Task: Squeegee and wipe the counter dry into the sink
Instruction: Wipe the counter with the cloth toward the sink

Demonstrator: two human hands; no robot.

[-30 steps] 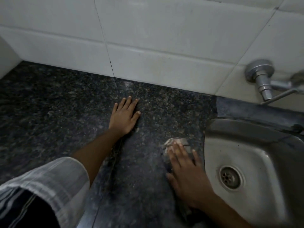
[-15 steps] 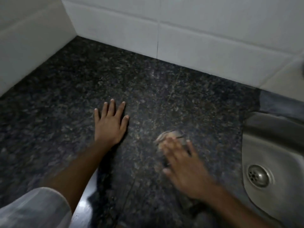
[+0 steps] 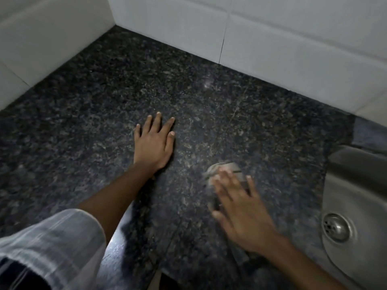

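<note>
Two hands — left hand [image 3: 154,143], right hand [image 3: 240,208] — one cloth [image 3: 225,167]

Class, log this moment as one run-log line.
left hand: flat on counter | right hand: pressing cloth, blurred | sink: right of cloth

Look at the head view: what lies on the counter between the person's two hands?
Only bare dark granite counter between the left hand and right hand.

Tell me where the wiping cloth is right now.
In the head view, the cloth lies on the counter under the right hand fingers, lower right of centre, left of the sink.
</note>
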